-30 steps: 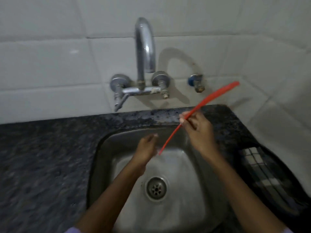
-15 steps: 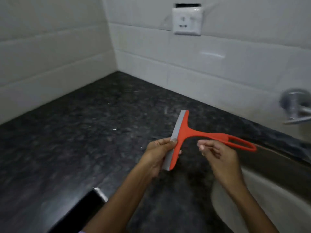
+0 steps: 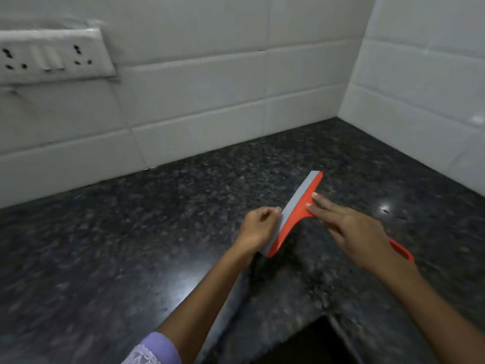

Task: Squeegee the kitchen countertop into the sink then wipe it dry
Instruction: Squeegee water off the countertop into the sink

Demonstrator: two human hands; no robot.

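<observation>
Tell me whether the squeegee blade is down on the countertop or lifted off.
Cannot tell: the squeegee sits low over the countertop, held by both hands, but contact isn't visible.

Squeegee now over corner countertop.

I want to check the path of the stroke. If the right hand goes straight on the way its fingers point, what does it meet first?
The right hand points up-left along the squeegee handle. It would likely meet the squeegee's head first, then bare countertop, then the tiled wall. Depth is unclear.
</observation>
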